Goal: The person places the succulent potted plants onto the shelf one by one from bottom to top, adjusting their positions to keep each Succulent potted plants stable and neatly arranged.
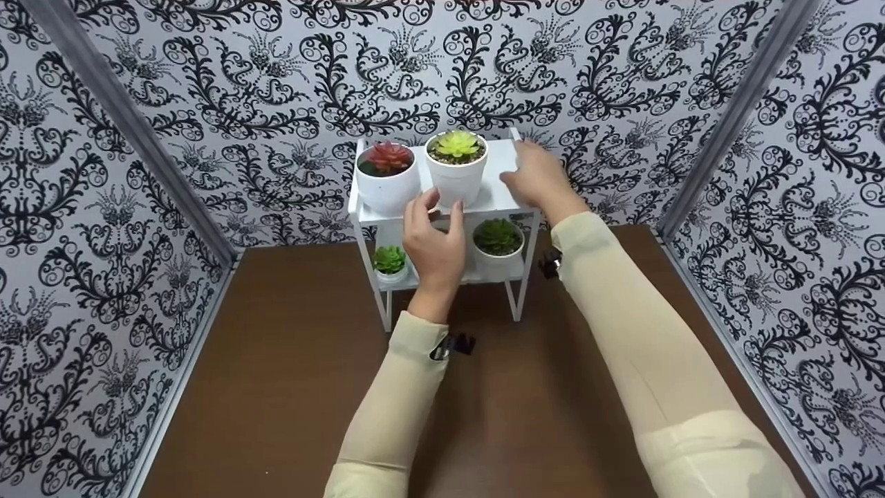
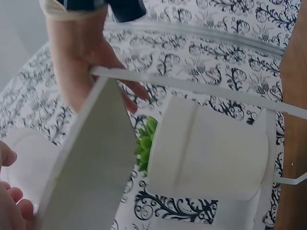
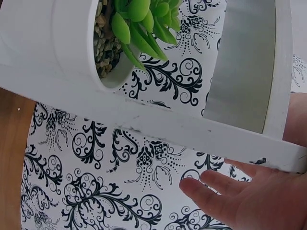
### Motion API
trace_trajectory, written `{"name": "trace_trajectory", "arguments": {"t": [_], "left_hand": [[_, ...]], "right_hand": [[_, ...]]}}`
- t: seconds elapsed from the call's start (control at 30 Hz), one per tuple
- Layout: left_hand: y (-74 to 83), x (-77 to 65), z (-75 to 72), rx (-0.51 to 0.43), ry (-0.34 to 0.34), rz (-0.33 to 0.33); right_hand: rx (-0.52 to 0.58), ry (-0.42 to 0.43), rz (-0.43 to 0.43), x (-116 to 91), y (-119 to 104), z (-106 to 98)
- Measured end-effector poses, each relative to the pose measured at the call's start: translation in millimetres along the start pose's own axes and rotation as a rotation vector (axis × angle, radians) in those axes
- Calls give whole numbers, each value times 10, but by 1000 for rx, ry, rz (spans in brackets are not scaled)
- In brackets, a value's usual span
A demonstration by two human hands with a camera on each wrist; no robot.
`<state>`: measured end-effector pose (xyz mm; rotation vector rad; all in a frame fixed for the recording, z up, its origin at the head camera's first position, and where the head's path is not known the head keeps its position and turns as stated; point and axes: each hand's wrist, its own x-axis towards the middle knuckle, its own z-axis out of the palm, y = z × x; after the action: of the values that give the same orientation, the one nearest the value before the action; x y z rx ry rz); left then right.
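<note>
A white two-tier plant shelf [image 1: 501, 197] stands against the back wall. On its top are a white pot with a red succulent [image 1: 388, 160] and a tapered white pot with a yellow-green succulent [image 1: 455, 181]. My left hand [image 1: 435, 245] is in front of the tapered pot, thumb and fingers spread apart near its lower side; its fingertips [image 2: 25, 208] appear at the left wrist view's edge. At the shelf's right end my right hand [image 1: 543, 176] holds the top edge, thumb over the top and fingers [image 3: 213, 191] along the outer side.
On the lower tier sit a small potted green succulent [image 1: 390, 261] at left and a larger dark-green one [image 1: 499, 238] at right. The shelf stands on a brown tabletop [image 1: 276, 387]. Patterned walls [image 1: 276, 104] enclose the back and sides.
</note>
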<state>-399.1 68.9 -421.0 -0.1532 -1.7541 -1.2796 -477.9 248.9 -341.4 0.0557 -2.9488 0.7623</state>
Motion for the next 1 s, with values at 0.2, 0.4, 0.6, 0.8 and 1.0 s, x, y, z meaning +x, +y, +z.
{"name": "trace_trajectory", "arguments": {"t": [0.2, 0.4, 0.6, 0.8, 1.0], "left_hand": [[-10, -118, -235, -30, -84, 55], [-67, -260, -498, -50, -145, 118], [-252, -194, -847, 67, -193, 128], [-537, -204, -1207, 177, -267, 162], [-847, -272, -1437, 276, -334, 141]], "right_hand": [[31, -11, -1, -16, -4, 21], [60, -19, 7, -30, 15, 21], [115, 3, -7, 22, 5, 22], [257, 120, 38, 44, 58, 29], [575, 561, -36, -2, 206, 134]]}}
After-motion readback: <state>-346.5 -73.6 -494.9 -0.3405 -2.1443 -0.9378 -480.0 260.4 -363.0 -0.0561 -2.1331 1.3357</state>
